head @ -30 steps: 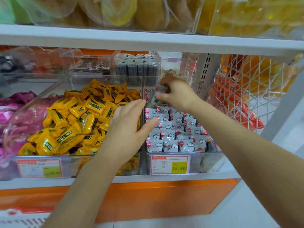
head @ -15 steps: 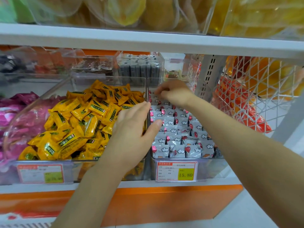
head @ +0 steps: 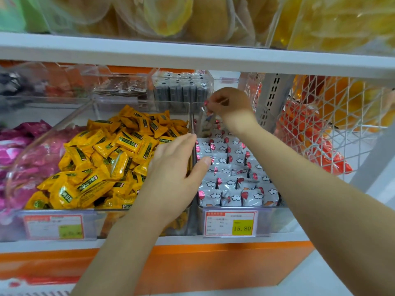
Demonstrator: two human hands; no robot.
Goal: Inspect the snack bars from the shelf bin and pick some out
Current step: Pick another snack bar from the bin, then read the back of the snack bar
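Observation:
A clear shelf bin (head: pixel 275 218) holds several rows of small silver-white snack bars (head: pixel 233 180) printed with clouds and red balloons. At the bin's far end my right hand (head: pixel 229 104) pinches one such bar (head: pixel 207 106) by its top and holds it above the rows. My left hand (head: pixel 177 167) lies flat with straight fingers over the divider between this bin and the yellow one, its thumb touching the bars. It holds nothing.
A bin of yellow wrapped snacks (head: pixel 102 159) stands to the left, pink packets (head: pixel 19 150) beyond it. Grey packs (head: pixel 181 90) fill a rear bin. A white wire basket (head: pixel 333 116) with orange bags is at right. The upper shelf board (head: pixel 192 54) hangs overhead.
My right hand has risen from the back rows, lifting one bar clear of the others. My left hand stays over the divider.

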